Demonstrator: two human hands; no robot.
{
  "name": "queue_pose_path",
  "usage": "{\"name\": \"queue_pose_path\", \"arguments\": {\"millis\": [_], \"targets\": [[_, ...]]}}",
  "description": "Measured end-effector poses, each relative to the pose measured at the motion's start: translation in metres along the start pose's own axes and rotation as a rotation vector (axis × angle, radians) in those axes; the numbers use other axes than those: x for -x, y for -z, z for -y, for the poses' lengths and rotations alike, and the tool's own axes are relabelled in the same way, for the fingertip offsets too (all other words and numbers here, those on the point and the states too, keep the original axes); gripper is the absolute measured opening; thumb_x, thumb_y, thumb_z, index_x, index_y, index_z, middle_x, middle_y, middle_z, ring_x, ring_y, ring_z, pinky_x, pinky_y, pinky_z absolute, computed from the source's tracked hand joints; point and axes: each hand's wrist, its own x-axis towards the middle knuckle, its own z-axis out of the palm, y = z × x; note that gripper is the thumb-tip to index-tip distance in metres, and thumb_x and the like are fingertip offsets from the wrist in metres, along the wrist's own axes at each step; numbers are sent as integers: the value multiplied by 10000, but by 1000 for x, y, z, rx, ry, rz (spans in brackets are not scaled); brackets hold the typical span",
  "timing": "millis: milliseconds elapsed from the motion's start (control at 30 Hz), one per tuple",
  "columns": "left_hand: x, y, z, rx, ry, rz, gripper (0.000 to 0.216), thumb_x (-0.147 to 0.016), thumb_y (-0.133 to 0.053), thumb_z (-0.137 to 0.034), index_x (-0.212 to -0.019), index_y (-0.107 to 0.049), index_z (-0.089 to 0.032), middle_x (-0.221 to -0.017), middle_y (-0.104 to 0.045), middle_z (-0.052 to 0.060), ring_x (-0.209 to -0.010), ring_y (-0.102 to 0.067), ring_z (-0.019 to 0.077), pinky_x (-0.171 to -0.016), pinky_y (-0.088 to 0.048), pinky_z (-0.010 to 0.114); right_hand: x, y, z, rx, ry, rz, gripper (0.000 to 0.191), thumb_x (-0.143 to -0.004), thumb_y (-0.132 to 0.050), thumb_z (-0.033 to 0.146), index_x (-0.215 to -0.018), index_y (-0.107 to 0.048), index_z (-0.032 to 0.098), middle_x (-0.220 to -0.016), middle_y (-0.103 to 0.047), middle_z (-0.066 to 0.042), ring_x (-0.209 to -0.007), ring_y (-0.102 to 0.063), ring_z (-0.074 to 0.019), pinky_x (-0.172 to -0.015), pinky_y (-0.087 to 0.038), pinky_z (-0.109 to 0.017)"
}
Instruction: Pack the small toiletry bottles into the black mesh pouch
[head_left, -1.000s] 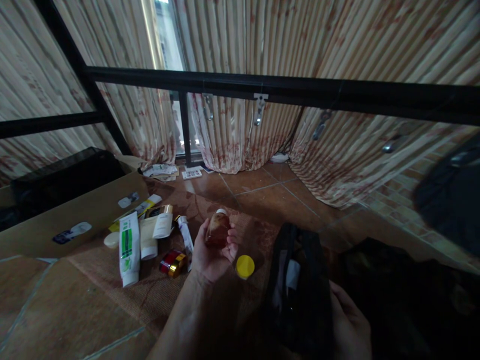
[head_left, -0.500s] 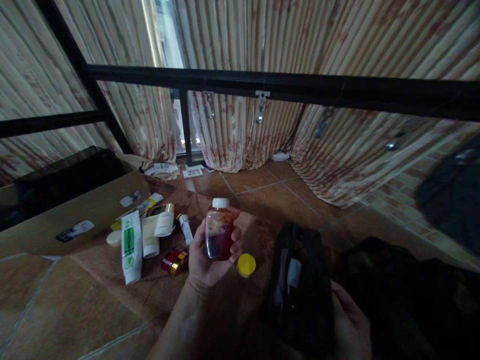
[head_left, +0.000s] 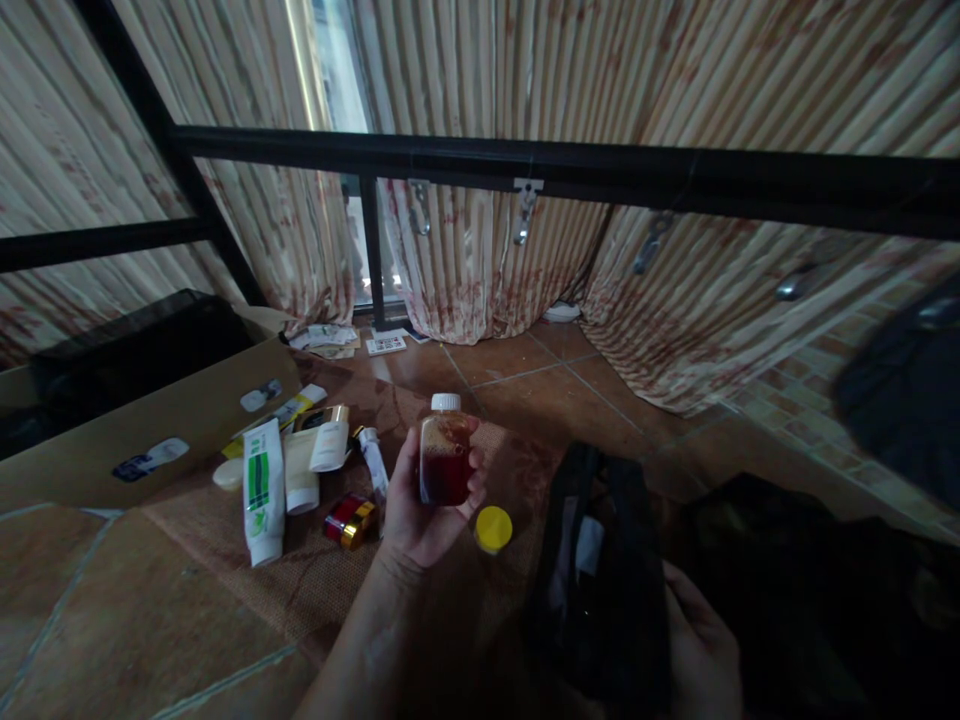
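Note:
Upright in my left hand (head_left: 420, 535) is a clear bottle (head_left: 444, 460) with a white cap and dark red liquid, the fingers wrapped round it. My right hand (head_left: 701, 635) grips the right side of a black bag (head_left: 600, 600), its fingers partly hidden. Inside the bag's opening a pale grey item (head_left: 589, 545) shows. Between the bottle and the bag, a round yellow-lidded container (head_left: 493, 530) stands on the brown mat (head_left: 517, 455). Left of my left hand lie a red and gold box-like item (head_left: 350, 521), a white and green tube (head_left: 263, 490) and a cream tube (head_left: 302, 470).
A cardboard box (head_left: 180, 430) holding a black item stands at the left. Papers (head_left: 326, 338) lie by the curtains (head_left: 465, 270). A black metal rail (head_left: 570, 175) runs across the back. Dark fabric (head_left: 795, 590) lies at the right.
The bottle has turned and tilted slightly in my left hand, and its liquid has settled more level. My right hand stays at the bag.

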Motion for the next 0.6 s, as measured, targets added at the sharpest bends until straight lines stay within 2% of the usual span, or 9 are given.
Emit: {"name": "queue_pose_path", "arguments": {"millis": [133,267,400,600], "targets": [[-6,7,0,80,22,-109,437,-858,-400,-431,-1118,-531,-105,-802,-561,74,-632,-514,114,-557,-469,241,0,0,-1,-10,-30,-9,464,-513,-751,453,-865,-661,165,-710,-688,-12,-559,-601,-150,-473,-475,-221],[-11,17,-1,220,32,-191,367,-869,-397,-327,-1105,-516,-72,-826,-575,90,-655,-549,110,-573,-492,234,-1,1,-2,19,30,-8,479,-515,-746,480,-858,-673,154,-691,-688,-21,-563,-603,-160,-475,-472,-229],[-11,20,-1,250,22,-173,355,-869,-404,-301,-1117,-503,-66,-851,-592,95,-672,-564,104,-591,-493,216,1,1,1,47,63,9,495,-524,-739,505,-858,-684,144,-661,-685,-26,-551,-597,-160,-464,-457,-227],[-7,10,-1,165,30,-97,401,-865,-419,-357,-1154,-505,-93,-821,-595,77,-629,-537,94,-563,-467,206,3,-1,5,60,61,-3,496,-520,-732,532,-830,-689,147,-644,-678,-25,-540,-586,-158,-456,-443,-228]]}}
